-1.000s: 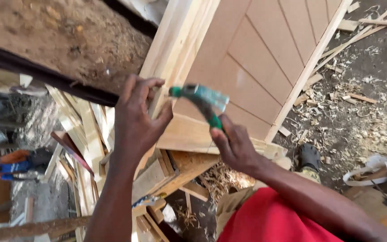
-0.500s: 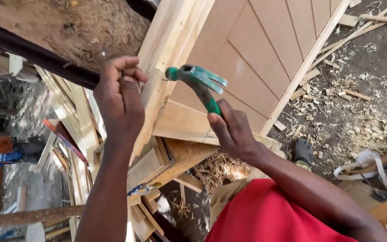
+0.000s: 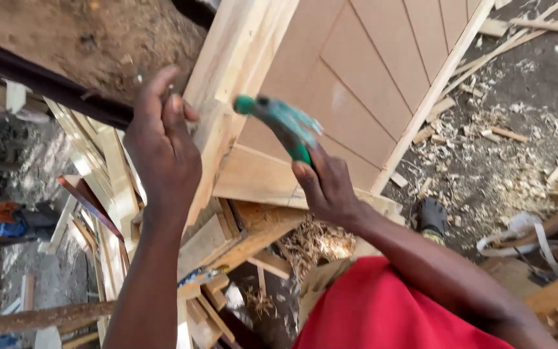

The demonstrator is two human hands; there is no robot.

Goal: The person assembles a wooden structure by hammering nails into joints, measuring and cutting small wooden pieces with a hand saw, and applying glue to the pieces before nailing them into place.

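Observation:
My right hand [image 3: 327, 187] grips the handle of a green claw hammer [image 3: 282, 123], whose head points left toward a pale wooden frame piece [image 3: 234, 71]. The hammer is blurred. My left hand [image 3: 163, 148] is raised beside the frame's left edge with its fingertips pinched together close to the wood; whether it holds a nail I cannot tell. The frame borders a brown grooved door panel [image 3: 369, 84] that leans away to the upper right.
Stacked timber offcuts [image 3: 221, 245] and wood shavings [image 3: 311, 242] lie below the frame. A dark metal bar [image 3: 46, 84] crosses the upper left. Sawdust, chips and loose slats [image 3: 505, 39] cover the ground at right. My red shirt [image 3: 382, 310] fills the bottom.
My left hand has moved left and up along the frame and its fingers have pinched together. The hammer has stayed near the frame, its head now slightly farther from the wood.

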